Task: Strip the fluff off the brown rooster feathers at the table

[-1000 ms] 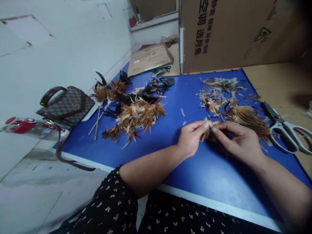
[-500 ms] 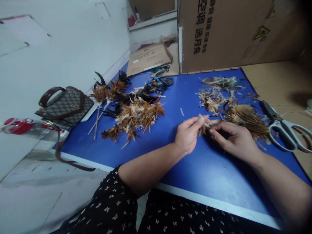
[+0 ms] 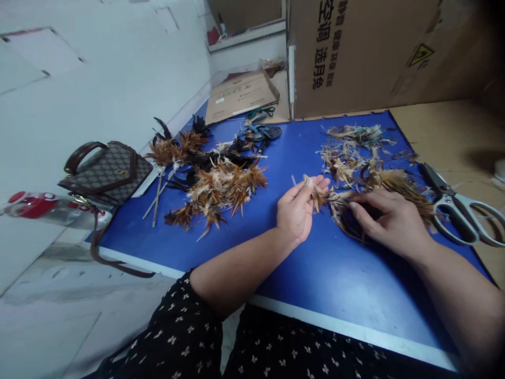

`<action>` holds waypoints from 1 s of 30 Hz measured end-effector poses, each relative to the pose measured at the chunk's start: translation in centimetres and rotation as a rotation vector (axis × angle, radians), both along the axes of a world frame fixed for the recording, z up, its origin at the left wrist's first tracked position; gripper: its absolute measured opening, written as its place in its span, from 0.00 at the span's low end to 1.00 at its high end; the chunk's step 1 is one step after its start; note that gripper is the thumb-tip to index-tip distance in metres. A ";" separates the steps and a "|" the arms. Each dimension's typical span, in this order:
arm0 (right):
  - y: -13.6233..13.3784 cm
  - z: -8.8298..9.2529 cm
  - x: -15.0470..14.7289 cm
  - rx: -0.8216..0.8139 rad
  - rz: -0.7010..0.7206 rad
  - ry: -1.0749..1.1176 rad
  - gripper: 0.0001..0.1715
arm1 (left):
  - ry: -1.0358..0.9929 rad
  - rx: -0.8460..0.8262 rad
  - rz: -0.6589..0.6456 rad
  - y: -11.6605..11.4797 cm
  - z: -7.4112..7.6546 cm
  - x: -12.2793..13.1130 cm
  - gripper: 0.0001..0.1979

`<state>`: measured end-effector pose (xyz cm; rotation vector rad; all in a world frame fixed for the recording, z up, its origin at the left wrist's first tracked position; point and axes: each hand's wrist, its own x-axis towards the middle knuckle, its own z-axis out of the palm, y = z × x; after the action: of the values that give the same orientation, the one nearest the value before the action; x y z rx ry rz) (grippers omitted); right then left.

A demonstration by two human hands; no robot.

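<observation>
My left hand (image 3: 296, 210) pinches a small tuft of brown feathers (image 3: 316, 193) between thumb and fingertips, just above the blue table (image 3: 300, 273). My right hand (image 3: 390, 218) lies to its right, fingers curled down on a strip of brown feathers (image 3: 398, 184) that trails across the table. The two hands are a short way apart. A loose heap of pale and brown feather scraps (image 3: 351, 152) lies behind them.
A pile of bundled brown, orange and black feathers (image 3: 215, 179) with thin sticks lies at the left. Large scissors (image 3: 457, 210) rest at the right edge. A patterned handbag (image 3: 104, 171) and a bottle (image 3: 51, 208) sit off the table's left; cardboard boxes (image 3: 374, 52) stand behind.
My left hand has drawn left and up with a tuft of feathers, away from the right hand. The right hand has dropped flatter onto the feather strip.
</observation>
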<state>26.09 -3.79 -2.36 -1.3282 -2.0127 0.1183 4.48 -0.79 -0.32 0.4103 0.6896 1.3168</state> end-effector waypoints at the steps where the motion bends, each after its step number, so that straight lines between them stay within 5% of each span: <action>1: 0.0 0.1 -0.3 0.003 0.044 -0.008 0.13 | -0.003 -0.006 -0.004 -0.1 0.2 0.0 0.06; 6: 0.0 -0.6 -1.3 -0.052 0.087 -0.226 0.23 | -0.040 -0.024 -0.048 -0.3 0.5 0.0 0.05; 10: 0.4 -1.3 -0.6 -0.093 0.063 -0.348 0.18 | -0.083 -0.058 -0.060 -0.3 0.5 0.0 0.09; 16: 0.7 0.2 2.1 0.074 -0.327 -0.372 0.14 | -0.012 -0.013 -0.062 0.0 -0.3 -0.2 0.04; 19: -0.1 1.4 1.0 0.152 -0.205 -0.060 0.09 | 0.014 0.034 -0.066 -0.1 -0.8 -0.1 0.04; 22: -1.1 1.7 -2.0 -0.010 -0.001 0.224 0.08 | 0.007 0.043 -0.079 -0.4 -1.2 0.2 0.05; 26: -1.4 0.7 -5.0 -0.255 0.079 0.315 0.18 | 0.019 0.041 -0.122 -1.2 -1.3 0.6 0.09; 30: -1.2 0.2 -5.0 -0.321 0.075 0.345 0.27 | 0.024 0.081 -0.130 -1.6 -1.6 0.7 0.11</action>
<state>21.12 -4.97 -2.16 -1.3162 -1.7952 0.6836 5.21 -2.39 -1.92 0.5294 0.6206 1.2206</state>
